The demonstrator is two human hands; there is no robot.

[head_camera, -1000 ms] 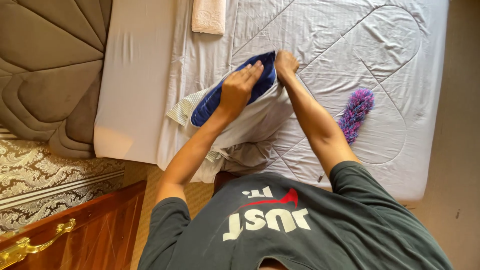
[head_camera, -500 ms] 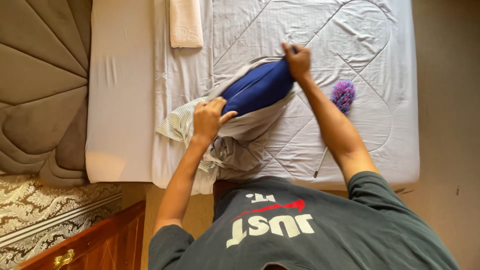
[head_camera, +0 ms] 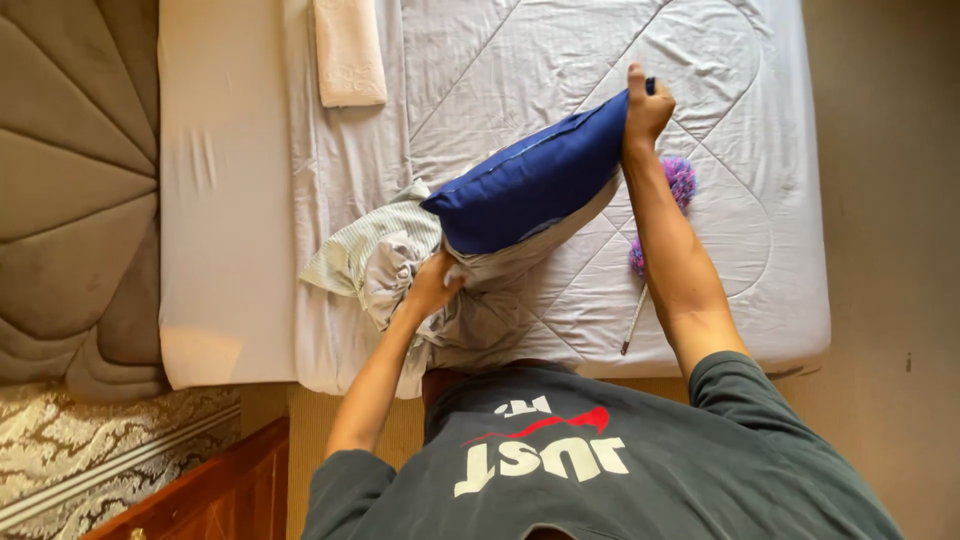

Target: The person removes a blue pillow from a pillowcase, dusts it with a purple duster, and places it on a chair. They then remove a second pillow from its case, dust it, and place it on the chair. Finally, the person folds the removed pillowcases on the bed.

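Observation:
A dark blue pillow (head_camera: 530,185) lies slanted on the pale grey quilted bed (head_camera: 740,250). My right hand (head_camera: 648,108) grips its far upper corner. The pillow's near end sits in a bunched pale grey cover (head_camera: 490,300), with a striped cloth (head_camera: 350,260) beside it. My left hand (head_camera: 435,285) is closed on that bunched cover at the near edge of the bed. A purple fluffy duster (head_camera: 682,180) with a thin handle lies on the quilt just behind my right forearm, partly hidden by it.
A folded beige towel (head_camera: 348,50) rests at the far side of the bed. A padded brown headboard (head_camera: 70,200) stands to the left, with a wooden piece of furniture (head_camera: 210,490) below it. Bare tan floor (head_camera: 890,300) runs along the right.
My right hand has moved farther away and to the right, drawing the blue pillow out longer. My left hand has dropped back toward me and closed on the bunched cover.

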